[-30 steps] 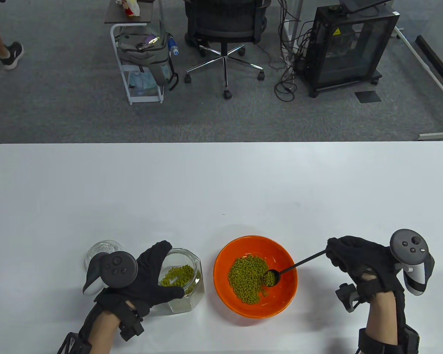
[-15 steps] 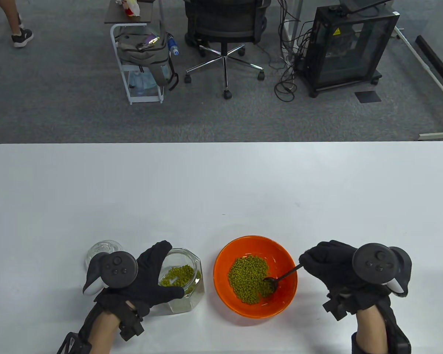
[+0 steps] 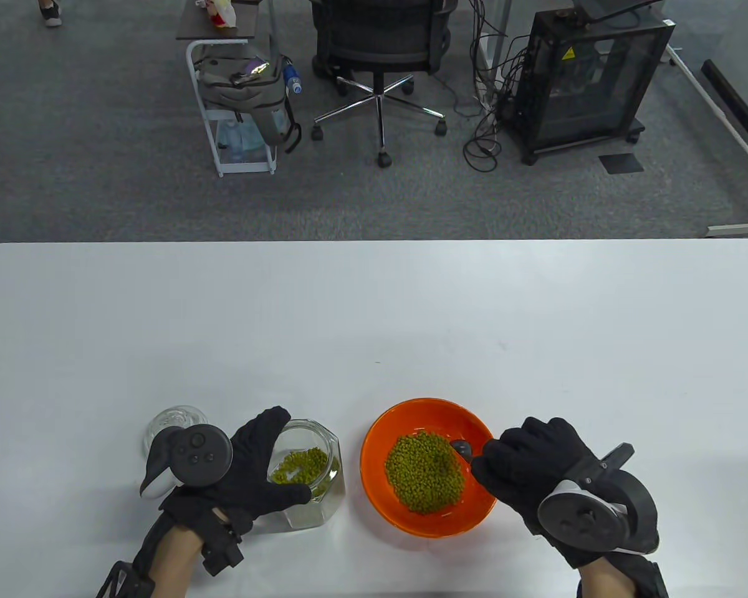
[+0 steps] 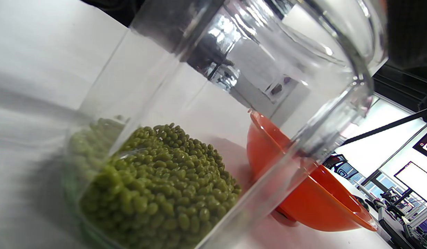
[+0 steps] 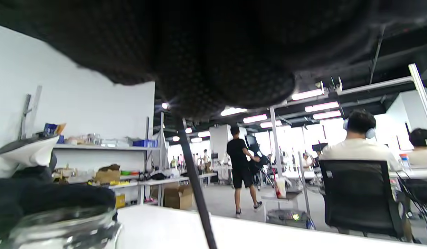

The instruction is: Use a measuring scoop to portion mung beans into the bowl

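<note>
On the near edge of the white table (image 3: 374, 311) stands an orange bowl (image 3: 380, 492) holding a heap of green mung beans (image 3: 422, 473). Right hand (image 3: 530, 470), gloved in black, is over the bowl's right rim with fingers curled round the thin black handle of the measuring scoop (image 3: 461, 447); only the dark scoop head shows past the fingers, over the beans near the bowl's right inner wall. From the right wrist view the handle (image 5: 196, 186) runs down out of the glove and off the bottom edge. Left of the bowl, and apart from it, stands a clear glass jar (image 3: 315, 479) with a shallow layer of mung beans at its bottom. Left hand (image 3: 249, 473) grips the jar, fingers round its far-left side and thumb across the near side. A clear glass lid (image 3: 171, 423) lies on the table just left of that hand. Whether the scoop head holds beans cannot be determined.
</note>
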`<action>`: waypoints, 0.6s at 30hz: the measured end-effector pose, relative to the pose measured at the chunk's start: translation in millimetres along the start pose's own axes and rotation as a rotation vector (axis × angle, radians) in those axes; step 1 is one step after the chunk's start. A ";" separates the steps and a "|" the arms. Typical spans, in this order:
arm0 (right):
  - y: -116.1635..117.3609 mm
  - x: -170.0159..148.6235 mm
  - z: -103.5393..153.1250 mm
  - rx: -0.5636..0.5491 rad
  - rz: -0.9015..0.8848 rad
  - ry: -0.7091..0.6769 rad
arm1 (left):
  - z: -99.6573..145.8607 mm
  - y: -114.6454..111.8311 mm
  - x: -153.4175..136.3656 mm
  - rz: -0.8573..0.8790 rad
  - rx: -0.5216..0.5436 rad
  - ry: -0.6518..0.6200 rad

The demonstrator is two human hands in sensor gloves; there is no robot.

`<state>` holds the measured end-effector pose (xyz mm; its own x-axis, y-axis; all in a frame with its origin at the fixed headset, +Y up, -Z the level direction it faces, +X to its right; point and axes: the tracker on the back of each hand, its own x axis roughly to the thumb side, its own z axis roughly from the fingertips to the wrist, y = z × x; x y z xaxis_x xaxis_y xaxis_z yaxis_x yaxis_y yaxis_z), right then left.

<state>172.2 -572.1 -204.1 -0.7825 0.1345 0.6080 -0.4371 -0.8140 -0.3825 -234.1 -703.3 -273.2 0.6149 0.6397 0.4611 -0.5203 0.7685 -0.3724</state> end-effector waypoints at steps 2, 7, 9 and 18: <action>-0.2 -4.7 1.2 -0.030 -0.010 0.026 | 0.0 0.0 0.1 0.000 -0.001 -0.001; -1.1 -24.4 4.6 -0.078 -0.096 0.099 | 0.0 0.1 0.2 0.000 -0.001 -0.001; -3.7 -32.4 7.0 -0.115 -0.123 0.135 | 0.1 0.1 0.3 0.000 -0.001 0.000; 2.0 -66.8 13.5 -0.172 -0.329 0.314 | 0.3 0.2 0.4 -0.003 -0.001 0.001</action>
<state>229.6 -590.4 -236.1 -0.6750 0.5546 0.4867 -0.7300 -0.5978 -0.3312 -234.1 -702.9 -272.9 0.6168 0.6374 0.4618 -0.5177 0.7704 -0.3720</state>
